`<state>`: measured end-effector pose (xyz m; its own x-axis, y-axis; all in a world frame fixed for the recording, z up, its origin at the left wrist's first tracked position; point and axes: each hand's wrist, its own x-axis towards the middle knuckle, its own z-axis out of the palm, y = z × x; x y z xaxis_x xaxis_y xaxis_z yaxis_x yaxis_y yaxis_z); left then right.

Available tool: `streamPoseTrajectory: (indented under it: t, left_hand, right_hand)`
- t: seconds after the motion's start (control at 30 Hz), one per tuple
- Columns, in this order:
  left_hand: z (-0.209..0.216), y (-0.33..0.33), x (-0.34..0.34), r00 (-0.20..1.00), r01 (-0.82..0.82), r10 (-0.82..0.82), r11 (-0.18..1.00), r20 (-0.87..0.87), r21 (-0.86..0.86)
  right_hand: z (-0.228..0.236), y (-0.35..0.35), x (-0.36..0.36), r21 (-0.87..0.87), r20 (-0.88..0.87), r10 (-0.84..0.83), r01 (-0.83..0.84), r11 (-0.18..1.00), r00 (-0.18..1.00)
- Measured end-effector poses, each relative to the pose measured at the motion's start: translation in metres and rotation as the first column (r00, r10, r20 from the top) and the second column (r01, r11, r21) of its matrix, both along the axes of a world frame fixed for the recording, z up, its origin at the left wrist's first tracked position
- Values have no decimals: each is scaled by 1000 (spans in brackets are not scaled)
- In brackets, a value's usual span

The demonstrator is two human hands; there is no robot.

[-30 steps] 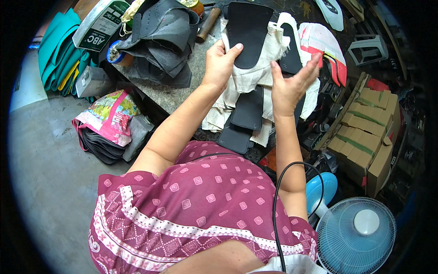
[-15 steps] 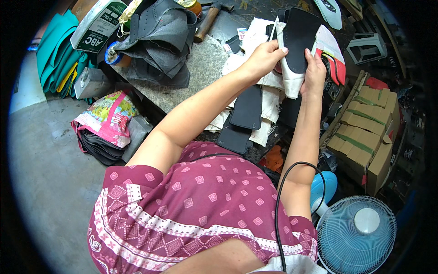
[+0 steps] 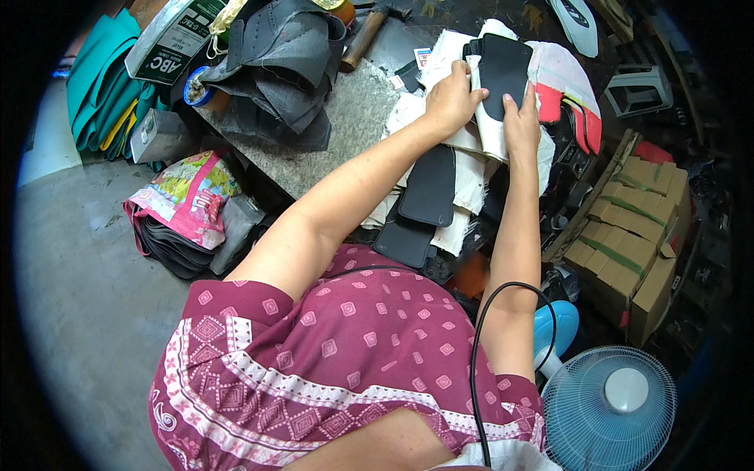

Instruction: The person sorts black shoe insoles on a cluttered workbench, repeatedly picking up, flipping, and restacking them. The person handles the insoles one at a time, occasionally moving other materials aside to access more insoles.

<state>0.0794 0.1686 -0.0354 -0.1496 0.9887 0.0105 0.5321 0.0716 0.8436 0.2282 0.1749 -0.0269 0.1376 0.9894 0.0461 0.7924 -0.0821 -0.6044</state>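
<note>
My left hand [image 3: 454, 100] is closed at the left edge of a flat black insole-shaped piece [image 3: 504, 69], its thumb on the edge and its fingers partly hidden. On the other side, my right hand [image 3: 521, 129] grips the lower right edge, thumb and fingertips on top. White cloth [image 3: 490, 133] lies beneath the piece and hangs past its lower end. Closer to me, two similar black pieces, an upper one [image 3: 430, 187] and a lower one [image 3: 404, 239], overlap on more white cloth.
Dark grey cut pieces [image 3: 287, 71] are heaped on the worktable [image 3: 345, 110] at left, near a hammer [image 3: 363, 41] and a glue jar [image 3: 196, 90]. Red pieces [image 3: 587, 129] lie right of my hands. Cardboard boxes [image 3: 628, 220] and a fan [image 3: 613, 416] stand at right.
Both hands have lowered the black piece toward the cloth pile and shifted slightly left. The piece now looks flatter, with my right hand lying more over its lower edge.
</note>
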Motion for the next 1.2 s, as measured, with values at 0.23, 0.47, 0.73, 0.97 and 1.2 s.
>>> streamPoseTrajectory:
  t: [0.23,0.47,0.73,0.97,1.2]
  left_hand:
    - [-5,5,-16,993,72,-53,980,-105,188]
    - [-8,18,-31,973,158,-127,975,-191,159]
    - [0,-3,-55,969,168,-120,961,-218,220]
    - [33,-102,-87,878,442,-399,888,-263,128]
    - [36,-172,-80,656,721,-647,689,-390,70]
  right_hand:
    - [-8,5,-7,-96,-10,-40,39,995,999]
    - [-27,27,-16,-81,-181,-44,30,996,982]
    - [-16,9,-8,135,-206,97,-70,988,974]
    - [19,-63,8,294,-207,159,-94,951,965]
    - [31,-128,16,-391,-370,214,-360,847,904]
